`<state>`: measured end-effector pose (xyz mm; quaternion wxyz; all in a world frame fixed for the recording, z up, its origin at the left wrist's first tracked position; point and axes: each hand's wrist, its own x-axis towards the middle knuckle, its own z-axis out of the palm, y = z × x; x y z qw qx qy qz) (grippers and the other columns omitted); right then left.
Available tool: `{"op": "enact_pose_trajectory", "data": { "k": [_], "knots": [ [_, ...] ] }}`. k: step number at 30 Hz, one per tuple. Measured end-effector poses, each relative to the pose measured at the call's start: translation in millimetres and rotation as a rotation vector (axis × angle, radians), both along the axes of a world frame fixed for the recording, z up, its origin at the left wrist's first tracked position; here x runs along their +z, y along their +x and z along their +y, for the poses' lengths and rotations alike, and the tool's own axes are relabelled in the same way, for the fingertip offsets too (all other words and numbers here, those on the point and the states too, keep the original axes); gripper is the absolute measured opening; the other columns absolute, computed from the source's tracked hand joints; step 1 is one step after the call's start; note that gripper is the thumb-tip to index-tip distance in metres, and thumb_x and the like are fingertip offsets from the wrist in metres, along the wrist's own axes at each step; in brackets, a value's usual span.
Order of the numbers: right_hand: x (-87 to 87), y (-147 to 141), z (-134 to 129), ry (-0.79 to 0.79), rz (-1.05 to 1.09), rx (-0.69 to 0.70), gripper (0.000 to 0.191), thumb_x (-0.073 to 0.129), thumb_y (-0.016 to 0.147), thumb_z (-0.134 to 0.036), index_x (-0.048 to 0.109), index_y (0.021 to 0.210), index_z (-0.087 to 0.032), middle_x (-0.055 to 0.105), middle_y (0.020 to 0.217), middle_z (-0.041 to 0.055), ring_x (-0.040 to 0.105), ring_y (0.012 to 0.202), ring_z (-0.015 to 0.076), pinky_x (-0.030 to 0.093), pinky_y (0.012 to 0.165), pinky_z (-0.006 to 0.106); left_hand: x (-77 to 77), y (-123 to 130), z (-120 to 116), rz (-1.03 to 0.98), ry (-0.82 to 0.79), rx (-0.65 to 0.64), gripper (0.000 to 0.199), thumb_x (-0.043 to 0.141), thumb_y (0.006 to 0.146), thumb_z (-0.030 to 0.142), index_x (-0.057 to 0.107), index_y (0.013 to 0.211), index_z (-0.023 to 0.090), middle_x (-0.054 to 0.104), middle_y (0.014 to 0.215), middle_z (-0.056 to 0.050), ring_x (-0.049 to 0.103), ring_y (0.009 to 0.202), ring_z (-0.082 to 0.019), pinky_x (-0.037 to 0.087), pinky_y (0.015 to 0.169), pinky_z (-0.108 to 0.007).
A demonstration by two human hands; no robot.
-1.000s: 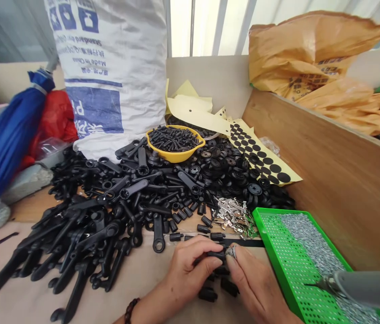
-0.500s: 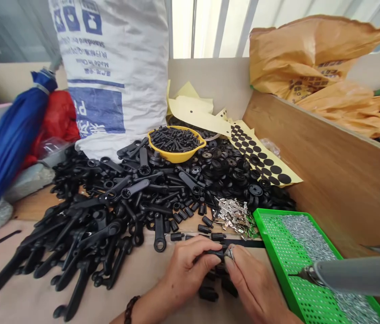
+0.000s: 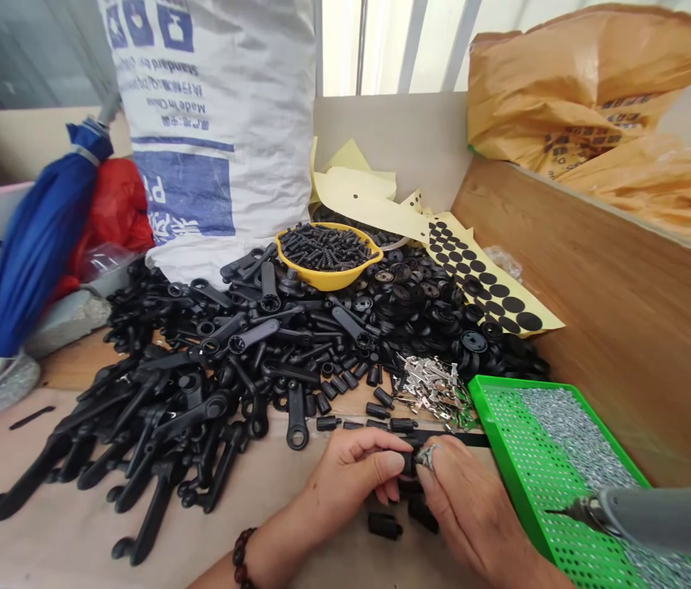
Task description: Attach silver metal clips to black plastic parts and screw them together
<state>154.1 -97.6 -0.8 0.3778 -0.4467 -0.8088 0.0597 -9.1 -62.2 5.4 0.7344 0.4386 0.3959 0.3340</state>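
Left hand [image 3: 351, 474] is pinching black part [image 3: 408, 465], right hand [image 3: 471, 495] grip I'm not discerning; skewed pressure is risking slippage between fingertips

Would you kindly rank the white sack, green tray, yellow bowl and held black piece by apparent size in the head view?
White sack, cropped
Green tray, cropped
Yellow bowl
Held black piece, partly hidden

At the upper left of the frame, a tall white woven sack [image 3: 268, 123] bears upside-down blue print: "Standard by", then lower "Made In China", with 中国 legible in the line beneath. On a crumpled orange plastic-looking bag [image 3: 529, 90], upper right, the dark characters are too creased to read.
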Motion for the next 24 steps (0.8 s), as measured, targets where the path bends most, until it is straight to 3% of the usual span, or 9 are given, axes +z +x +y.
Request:
{"op": "enact_pose_trajectory", "data": {
  "k": [3,7,11,14,20,24],
  "knots": [
    [-0.1,-1,-3,-0.159,0.108,-0.023,0.021,0.033,0.096,-0.019,0.049,0.083,-0.023,0.057,0.070,0.0013,0.056,0.061,0.0160,0.046,0.054,0.027,-2.2,0,-1,0.023,0.100,0.018,0.030,0.072,0.069,0.038,0.072,0.086,0.013,0.058,0.057,0.001,0.052,0.049,-0.009,0.044,0.051,-0.020],
    [-7.2,-1,-10,-0.330,0.220,-0.061,0.023,0.036,0.097,-0.032,0.056,0.088,-0.024,0.062,0.075,0.0027,0.060,0.066,0.0180,0.051,0.059,0.027,-3.7,-1,-1,0.129,0.402,0.052,0.023,0.066,0.078,0.033,0.073,0.090,0.015,0.066,0.072,-0.003,0.057,0.058,-0.012,0.048,0.057,-0.022],
    [-22.5,-2,-14,-0.471,0.387,-0.130,0.032,0.035,0.098,-0.038,0.059,0.084,-0.022,0.057,0.062,-0.0003,0.055,0.053,0.0155,0.048,0.047,0.024,-1.9,-4,-1,0.235,0.725,0.060,0.019,0.059,0.086,0.029,0.072,0.093,0.017,0.071,0.084,-0.007,0.064,0.077,-0.018,0.050,0.072,-0.026],
    [-31.5,-3,-16,-0.512,0.443,-0.123,0.034,0.034,0.098,-0.039,0.062,0.089,-0.021,0.058,0.060,-0.0004,0.055,0.049,0.0148,0.048,0.043,0.024,-0.2,-4,-1,0.233,0.866,0.052,0.021,0.054,0.090,0.026,0.070,0.097,0.016,0.071,0.087,-0.008,0.064,0.079,-0.018,0.051,0.073,-0.026],
    [-43.6,1,-21,-0.217,0.311,-0.205,0.034,0.040,0.095,-0.044,0.058,0.119,-0.026,0.070,0.100,0.0075,0.067,0.087,0.0223,0.058,0.068,0.030,-3.2,-5,0,0.270,0.832,0.054,0.023,0.055,0.089,0.031,0.071,0.096,0.015,0.072,0.084,-0.008,0.066,0.076,-0.018,0.051,0.069,-0.025],
    [-53.8,9,-23,-0.242,0.194,-0.163,0.040,0.044,0.094,-0.043,0.050,0.129,-0.026,0.066,0.115,0.0089,0.065,0.100,0.0228,0.058,0.077,0.032,-6.3,-4,-1,0.304,0.754,0.035,0.023,0.056,0.089,0.032,0.071,0.096,0.017,0.072,0.083,-0.007,0.065,0.073,-0.017,0.050,0.068,-0.025]
  ]
}}
